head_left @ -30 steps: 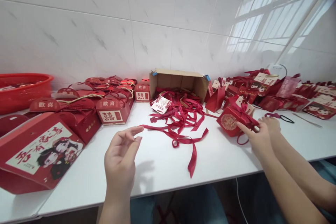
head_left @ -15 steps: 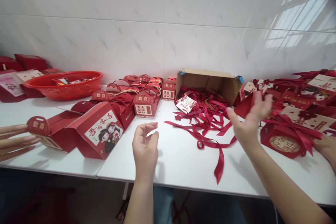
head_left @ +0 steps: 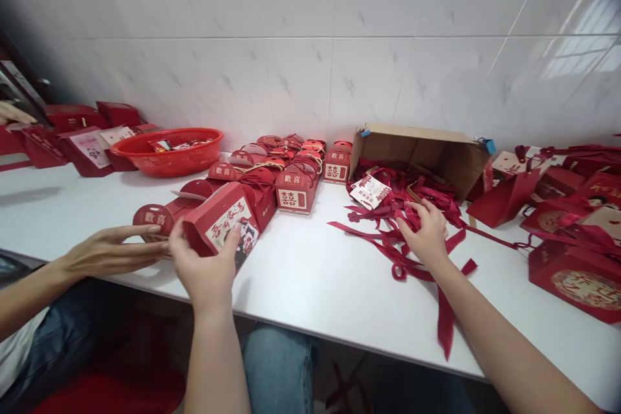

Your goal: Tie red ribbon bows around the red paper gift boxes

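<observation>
My left hand [head_left: 206,268] is closed around the near end of a red gift box [head_left: 226,223] with a printed couple on its pale label. The box is tilted, its near end lifted. Over a heap of dark red ribbons [head_left: 383,239] reaches my right hand [head_left: 427,233]; its thumb and fingers are apart, the fingertips at the ribbons, and no ribbon is plainly gripped. Beside my left hand, a co-worker's hand [head_left: 121,249] touches another red box [head_left: 158,220] with a rounded handle flap.
The ribbons spill from a cardboard box [head_left: 422,136] lying on its side. Small red boxes [head_left: 295,191] stand in rows at the middle back. A red plastic basin [head_left: 167,162] sits at the left. Ribbon-tied boxes [head_left: 577,278] crowd the right side of the white table [head_left: 310,284].
My left hand has moved left and taken hold of the couple-printed box. My right hand has lowered to the ribbons. The view has swung left, showing more of the co-worker.
</observation>
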Available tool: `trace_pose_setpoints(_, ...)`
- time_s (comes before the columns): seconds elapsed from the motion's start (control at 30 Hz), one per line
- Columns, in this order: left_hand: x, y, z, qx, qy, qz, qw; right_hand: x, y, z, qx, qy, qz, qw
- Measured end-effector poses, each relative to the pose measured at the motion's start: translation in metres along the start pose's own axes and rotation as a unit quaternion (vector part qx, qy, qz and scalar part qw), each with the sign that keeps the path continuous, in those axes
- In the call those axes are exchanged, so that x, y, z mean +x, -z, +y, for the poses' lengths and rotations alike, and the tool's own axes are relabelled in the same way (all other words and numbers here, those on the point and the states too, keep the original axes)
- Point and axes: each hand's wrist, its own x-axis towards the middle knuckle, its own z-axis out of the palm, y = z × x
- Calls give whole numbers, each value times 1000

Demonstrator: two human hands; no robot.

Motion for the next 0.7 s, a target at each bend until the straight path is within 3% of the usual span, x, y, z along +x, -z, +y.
trace_pose_setpoints(0.1,1,0,-1,-16,37,34,999,-2,-1,-5,0,31,3,1000)
trace_pose_setpoints(0.2,-7,5,17,-25,-4,56,998,-2,0,-9,14,52,23,998)
trace_pose_setpoints(0.23,-12,6,24,-32,-12,42,999,-2,1,-10,25,61,31,997)
trace_pose_setpoints(0.33,-33,-3,40,-71,10,-98,993,-2,7,-15,85,108,35,990)
trace_pose_setpoints(0.47,-74,-29,53,-140,52,-239,959,-8,17,-27,216,149,-35,964)
trace_pose_setpoints(0.63,-109,-45,65,-274,77,-279,917,-18,21,-36,426,149,-195,870)
trace_pose_setpoints(0.7,-114,-46,66,-281,64,-289,913,-22,18,-36,432,173,-220,857)
